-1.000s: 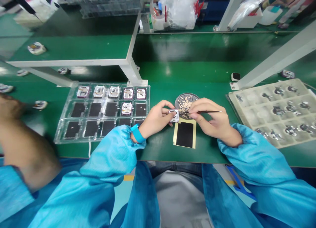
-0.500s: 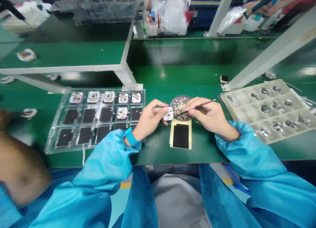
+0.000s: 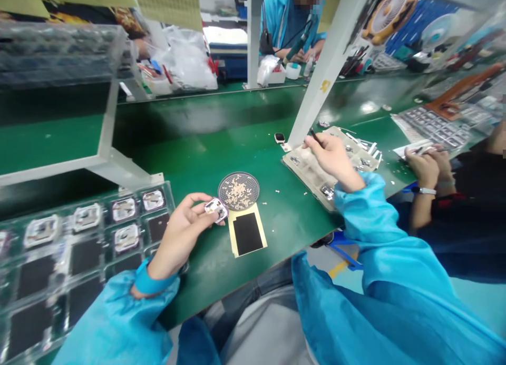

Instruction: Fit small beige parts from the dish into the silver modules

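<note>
My left hand is closed on a small white, square watch case, pinched between thumb and fingers with its inner parts facing up. Just beyond it lies a round dark mesh dish holding many tiny beige pieces. My right hand is over the beige compartment tray, closed on a thin dark tweezers-like tool. Its tip is hidden. Small metallic parts sit in that tray's pockets. Partly under the dish is a yellowish sheet with a black rectangle on it.
A clear tray with several watch cases stands at left. White shelf posts rise from the green bench. A small watch lies near one post. Another person's hands work at right; a co-worker in blue sits opposite.
The view has swung to the right. My right hand has moved from the watch case and dish to over the beige tray, still with the tool. My left hand keeps the watch case.
</note>
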`<state>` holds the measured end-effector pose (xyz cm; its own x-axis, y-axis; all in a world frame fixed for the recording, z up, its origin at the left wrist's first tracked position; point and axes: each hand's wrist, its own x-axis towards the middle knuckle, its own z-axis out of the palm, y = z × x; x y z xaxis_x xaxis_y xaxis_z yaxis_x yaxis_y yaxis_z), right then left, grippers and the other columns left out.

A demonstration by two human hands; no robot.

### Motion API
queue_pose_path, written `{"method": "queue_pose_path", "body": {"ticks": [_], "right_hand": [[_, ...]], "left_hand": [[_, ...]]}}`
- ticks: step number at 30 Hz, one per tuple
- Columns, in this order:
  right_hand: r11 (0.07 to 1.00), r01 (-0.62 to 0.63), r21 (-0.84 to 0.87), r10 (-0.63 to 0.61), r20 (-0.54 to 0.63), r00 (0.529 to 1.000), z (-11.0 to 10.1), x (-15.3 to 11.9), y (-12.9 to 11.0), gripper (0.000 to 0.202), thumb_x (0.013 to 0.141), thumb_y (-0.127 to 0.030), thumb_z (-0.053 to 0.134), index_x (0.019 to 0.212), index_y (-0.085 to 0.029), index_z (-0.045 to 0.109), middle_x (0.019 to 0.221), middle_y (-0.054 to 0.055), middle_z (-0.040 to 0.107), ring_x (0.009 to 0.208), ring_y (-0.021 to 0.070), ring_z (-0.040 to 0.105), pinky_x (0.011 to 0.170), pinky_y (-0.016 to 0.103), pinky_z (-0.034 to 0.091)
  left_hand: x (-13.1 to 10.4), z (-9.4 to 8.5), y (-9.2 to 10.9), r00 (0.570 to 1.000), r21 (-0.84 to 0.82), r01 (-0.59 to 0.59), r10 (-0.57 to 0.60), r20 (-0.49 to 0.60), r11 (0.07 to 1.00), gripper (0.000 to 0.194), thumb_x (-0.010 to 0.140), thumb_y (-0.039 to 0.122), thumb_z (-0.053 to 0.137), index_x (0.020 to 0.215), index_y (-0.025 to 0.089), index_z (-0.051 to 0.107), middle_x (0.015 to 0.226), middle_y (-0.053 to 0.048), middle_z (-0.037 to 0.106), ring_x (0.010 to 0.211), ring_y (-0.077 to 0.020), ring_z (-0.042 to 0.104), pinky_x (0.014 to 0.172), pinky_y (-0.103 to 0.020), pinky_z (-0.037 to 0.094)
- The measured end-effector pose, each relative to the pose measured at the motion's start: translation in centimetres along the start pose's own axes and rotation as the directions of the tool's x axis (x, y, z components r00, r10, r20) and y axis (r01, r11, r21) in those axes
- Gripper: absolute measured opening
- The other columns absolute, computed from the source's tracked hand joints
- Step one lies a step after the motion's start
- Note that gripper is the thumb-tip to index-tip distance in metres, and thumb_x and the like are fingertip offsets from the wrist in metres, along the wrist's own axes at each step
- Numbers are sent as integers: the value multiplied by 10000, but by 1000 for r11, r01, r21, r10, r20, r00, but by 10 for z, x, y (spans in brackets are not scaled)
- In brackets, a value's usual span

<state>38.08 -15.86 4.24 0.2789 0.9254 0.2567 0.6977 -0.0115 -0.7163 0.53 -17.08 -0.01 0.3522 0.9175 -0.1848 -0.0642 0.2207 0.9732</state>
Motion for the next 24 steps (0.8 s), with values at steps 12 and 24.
{"method": "queue_pose_path", "body": {"ticks": [12, 24], "right_hand": [[698, -94, -710, 319, 191, 928, -65, 17, 103, 481, 795, -312, 720, 1262, -200, 703, 1194, 121, 755, 999, 288, 704, 823, 342, 499], [594, -69, -801, 380, 205, 902, -63, 43, 48, 248, 742, -327, 808, 950, -206, 748, 939, 174, 723, 822, 320, 647, 741, 441, 473]], "left_hand": [[0, 9, -13, 989, 70, 65, -73, 125, 995, 675, 801, 323, 825, 1396, 167, 544, 1062, -92, 743, 828, -193, 741, 656, -245, 540], [-5, 17, -19, 994, 95, 72, -80, 81, 993, 375, 801, 384, 820, 1002, 139, 619, 861, -55, 720, 690, -171, 737, 488, -201, 517]]}}
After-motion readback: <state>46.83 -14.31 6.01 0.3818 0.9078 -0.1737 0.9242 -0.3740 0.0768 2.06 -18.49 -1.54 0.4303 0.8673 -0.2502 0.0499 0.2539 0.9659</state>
